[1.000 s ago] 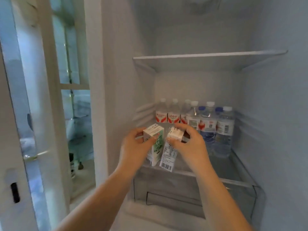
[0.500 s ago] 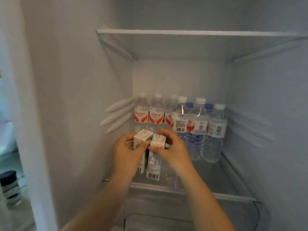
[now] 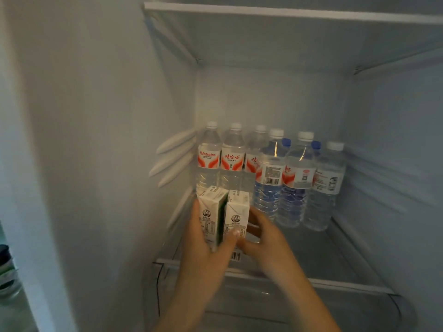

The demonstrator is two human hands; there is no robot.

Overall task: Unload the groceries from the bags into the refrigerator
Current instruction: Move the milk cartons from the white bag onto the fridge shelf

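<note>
Two small white-and-green drink cartons stand side by side over the left front of the glass fridge shelf. My left hand grips the left carton, its thumb across the front. My right hand holds the right carton from its right side, fingers curled behind it. Whether the cartons' bases touch the shelf is hidden by my hands. Both cartons are upright and pressed together, just in front of the left water bottles.
Several water bottles stand in two rows at the shelf's back. An upper shelf hangs overhead. The fridge's left wall is close beside the cartons. A drawer lies below the shelf.
The view has moved closer into the fridge. Both hands have carried the cartons deeper and lower over the shelf, and slid down from the cartons' tops to their lower halves.
</note>
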